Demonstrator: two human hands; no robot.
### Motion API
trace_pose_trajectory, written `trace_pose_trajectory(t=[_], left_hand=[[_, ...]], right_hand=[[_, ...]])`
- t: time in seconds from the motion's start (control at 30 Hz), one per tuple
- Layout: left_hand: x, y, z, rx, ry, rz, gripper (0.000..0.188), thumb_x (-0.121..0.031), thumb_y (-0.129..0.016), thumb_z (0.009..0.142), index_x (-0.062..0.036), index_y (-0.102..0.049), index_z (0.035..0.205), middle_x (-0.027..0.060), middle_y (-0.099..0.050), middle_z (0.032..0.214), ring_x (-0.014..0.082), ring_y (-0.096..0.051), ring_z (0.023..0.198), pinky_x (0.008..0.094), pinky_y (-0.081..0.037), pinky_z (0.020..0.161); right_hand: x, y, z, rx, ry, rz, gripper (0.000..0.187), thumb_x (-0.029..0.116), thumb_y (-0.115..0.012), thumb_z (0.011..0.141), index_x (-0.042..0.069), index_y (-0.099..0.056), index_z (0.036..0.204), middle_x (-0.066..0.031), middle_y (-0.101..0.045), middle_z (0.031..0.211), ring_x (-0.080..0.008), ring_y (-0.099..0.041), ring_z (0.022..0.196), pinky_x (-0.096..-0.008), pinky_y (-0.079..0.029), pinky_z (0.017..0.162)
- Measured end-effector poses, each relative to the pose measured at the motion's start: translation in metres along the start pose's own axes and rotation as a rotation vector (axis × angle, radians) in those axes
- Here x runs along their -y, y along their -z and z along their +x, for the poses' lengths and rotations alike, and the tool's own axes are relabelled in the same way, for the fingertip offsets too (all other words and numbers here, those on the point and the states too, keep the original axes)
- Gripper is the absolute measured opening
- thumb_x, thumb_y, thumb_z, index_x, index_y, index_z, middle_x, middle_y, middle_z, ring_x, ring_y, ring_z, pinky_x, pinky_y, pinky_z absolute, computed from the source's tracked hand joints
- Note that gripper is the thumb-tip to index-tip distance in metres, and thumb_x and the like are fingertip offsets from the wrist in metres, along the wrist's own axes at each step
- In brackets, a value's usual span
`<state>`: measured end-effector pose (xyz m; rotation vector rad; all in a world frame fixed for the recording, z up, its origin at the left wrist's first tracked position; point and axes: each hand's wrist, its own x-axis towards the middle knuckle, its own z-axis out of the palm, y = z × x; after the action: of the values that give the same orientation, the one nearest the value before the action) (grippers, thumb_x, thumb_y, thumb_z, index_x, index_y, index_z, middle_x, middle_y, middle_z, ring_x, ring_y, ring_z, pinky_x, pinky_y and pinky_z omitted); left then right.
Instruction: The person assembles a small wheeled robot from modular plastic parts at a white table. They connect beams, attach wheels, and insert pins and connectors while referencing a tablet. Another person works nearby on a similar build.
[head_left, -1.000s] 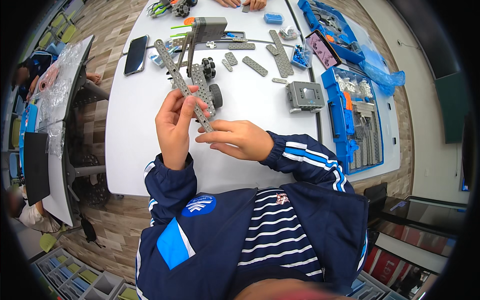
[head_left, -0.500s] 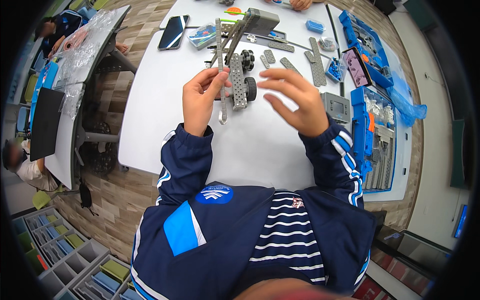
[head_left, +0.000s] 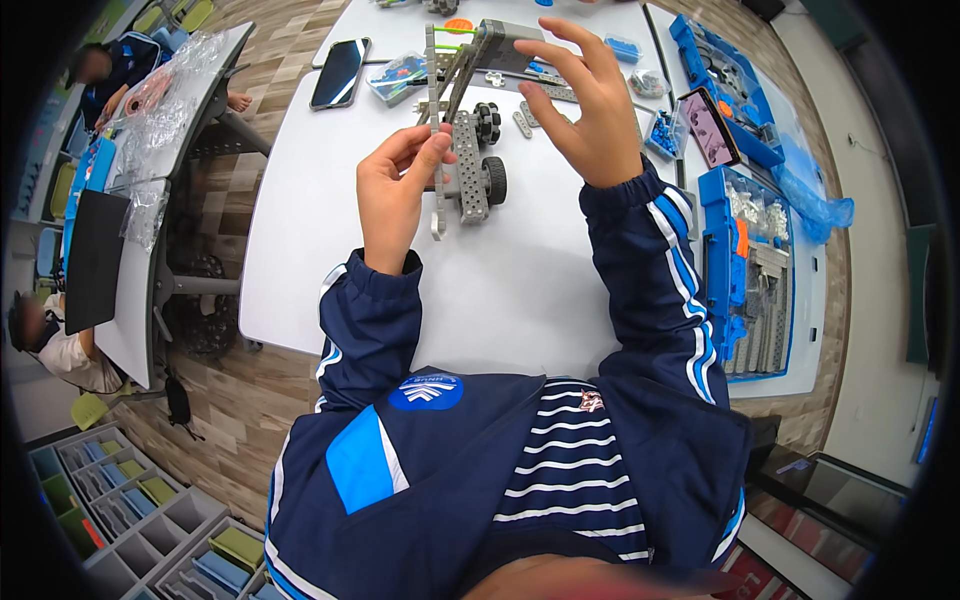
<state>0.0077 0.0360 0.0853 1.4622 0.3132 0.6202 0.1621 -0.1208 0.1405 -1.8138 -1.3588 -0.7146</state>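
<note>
Nearest, the dark jacket (head_left: 430, 490) fills the lower centre of the frame, open over a striped shirt (head_left: 565, 465). Both sleeves rise from it onto the white worktop (head_left: 310, 245). The left forearm stands nearly upright left of centre, elbow bent, and the left hand (head_left: 395, 185) reaches up from its cuff, leaning slightly right. Its thumb and fingers pinch the grey bar (head_left: 434, 95), which stands almost vertical in the upper centre, its lower end poking out below the grip.

The right forearm climbs right of centre, its wrist higher in the frame than the left one. The right hand (head_left: 590, 110) tilts to the upper left, its fingers spread and lightly curved, the thumb well apart from the forefinger. They hold nothing; the fingertips overlap the grey block (head_left: 512, 40) in view, and I cannot tell whether they touch it.

Just right of the bar is the wheeled frame (head_left: 472, 172), with a black wheel (head_left: 494, 181) on its right side. At right lies a blue case (head_left: 748, 280) of metal parts. Farther off, a phone (head_left: 340, 73) lies at upper left beside a clear box (head_left: 398, 80), and an orange disc (head_left: 458, 26) sits near the top edge.
</note>
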Motion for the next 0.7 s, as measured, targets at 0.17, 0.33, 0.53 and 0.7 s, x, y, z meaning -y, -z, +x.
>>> trace_pose_trajectory(t=[0.17,0.33,0.53,0.7], left_hand=[[0.0,0.002,0.001,-0.016,-0.003,0.032,0.028,-0.023,-0.071,0.092,0.0003,-0.072,0.109,0.0048,-0.071,0.089,0.0093,-0.066,0.08,0.0237,-0.053,0.066],[0.001,0.002,0.002,-0.021,-0.009,0.038,0.028,-0.023,-0.072,0.092,0.0001,-0.072,0.109,0.0039,-0.071,0.087,0.009,-0.066,0.08,0.0235,-0.052,0.066],[0.002,0.001,0.003,-0.017,-0.005,0.016,0.027,-0.022,-0.072,0.092,-0.0001,-0.072,0.109,0.0032,-0.07,0.085,0.0083,-0.065,0.079,0.0222,-0.05,0.065],[0.002,0.001,0.003,-0.048,-0.029,0.09,0.025,-0.021,-0.072,0.092,-0.0009,-0.073,0.107,0.0017,-0.069,0.083,0.0066,-0.063,0.077,0.0206,-0.049,0.065]], right_hand=[[-0.002,-0.009,-0.002,0.049,-0.054,0.057,0.049,0.018,-0.072,0.086,0.014,-0.058,0.132,-0.0149,-0.049,0.141,-0.0337,-0.051,0.127,-0.0407,-0.042,0.104],[-0.002,-0.012,-0.005,0.074,-0.081,0.091,0.052,0.019,-0.072,0.087,0.014,-0.055,0.135,-0.0149,-0.047,0.142,-0.0341,-0.051,0.127,-0.0399,-0.042,0.105],[-0.003,-0.011,-0.006,0.075,-0.068,0.08,0.051,0.019,-0.071,0.087,0.014,-0.055,0.135,-0.0143,-0.047,0.141,-0.0339,-0.051,0.127,-0.0392,-0.043,0.105],[0.0,-0.012,-0.005,0.052,-0.063,0.104,0.05,0.017,-0.071,0.087,0.014,-0.056,0.135,-0.0137,-0.049,0.14,-0.0332,-0.052,0.126,-0.0389,-0.044,0.104]])
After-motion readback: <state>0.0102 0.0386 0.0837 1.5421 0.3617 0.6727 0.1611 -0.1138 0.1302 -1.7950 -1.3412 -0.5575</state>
